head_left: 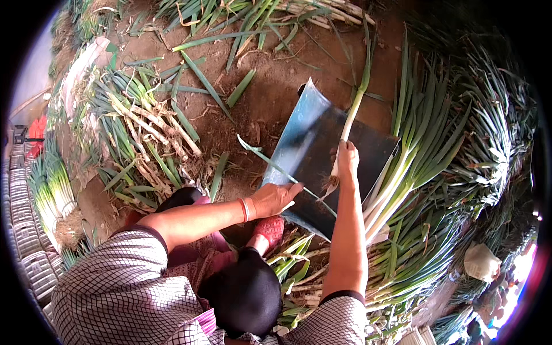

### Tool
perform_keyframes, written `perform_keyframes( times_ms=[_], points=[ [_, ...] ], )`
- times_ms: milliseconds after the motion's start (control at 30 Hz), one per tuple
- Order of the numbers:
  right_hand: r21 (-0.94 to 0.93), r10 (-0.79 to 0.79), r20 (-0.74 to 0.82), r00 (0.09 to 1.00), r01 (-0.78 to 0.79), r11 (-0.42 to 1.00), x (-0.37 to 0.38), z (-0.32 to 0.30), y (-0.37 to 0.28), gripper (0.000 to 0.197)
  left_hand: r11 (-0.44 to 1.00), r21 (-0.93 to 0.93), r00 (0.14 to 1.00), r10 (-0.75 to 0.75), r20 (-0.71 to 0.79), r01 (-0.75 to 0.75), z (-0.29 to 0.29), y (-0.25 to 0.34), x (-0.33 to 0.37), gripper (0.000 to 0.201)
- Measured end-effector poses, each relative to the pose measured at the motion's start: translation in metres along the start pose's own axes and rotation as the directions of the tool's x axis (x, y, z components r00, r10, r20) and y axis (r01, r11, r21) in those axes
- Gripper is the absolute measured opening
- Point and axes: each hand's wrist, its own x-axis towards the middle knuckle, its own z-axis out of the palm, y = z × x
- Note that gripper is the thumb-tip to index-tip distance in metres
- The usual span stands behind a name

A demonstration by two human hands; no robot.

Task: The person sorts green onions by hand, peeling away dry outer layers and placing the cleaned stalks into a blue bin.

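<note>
In my right hand (347,161) is a single long green onion (357,100), held near its white root end, its green top pointing away from me. Stringy roots and a loose pale skin hang below the grip. My left hand (271,199) is closed, with a thin green onion leaf (261,155) running past its fingertips; the exact pinch is partly hidden. A small whitish bit shows beside those fingers. Both hands are over a curved sheet, blue-grey and dark (313,144), lying on the soil. Right of it rests a bundle of clean green onions (397,184), white stems toward me.
Untrimmed green onions (152,129) lie in a heap on the left, and more (322,10) at the far side. Large piles (483,138) fill the right. A tied bundle (54,201) stands at far left. Cut leaves litter the soil (253,121). My red shoe (268,231) is near the sheet.
</note>
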Motion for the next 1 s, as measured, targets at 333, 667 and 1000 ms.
perform_keyframes(
  times_ms=[333, 667, 1000],
  points=[
    [0.645, -0.050, 0.295, 0.954, -0.160, 0.747, -0.060, -0.021, -0.022, 0.024, 0.912, 0.408, 0.954, -0.159, 0.256, 0.042, -0.005, -0.026, 0.041, 0.015],
    [-0.303, -0.162, -0.193, 0.968, 0.098, 0.948, -0.112, 0.049, 0.029, 0.047, 0.927, 0.325, 0.952, -0.252, 0.171, 0.187, -0.007, -0.043, 0.050, 0.023],
    [-0.360, -0.161, -0.113, 0.981, 0.110, 0.927, -0.110, 0.085, 0.039, 0.045, 0.947, -0.227, 0.908, -0.291, -0.303, 0.228, 0.010, -0.063, 0.077, 0.019]
  ],
)
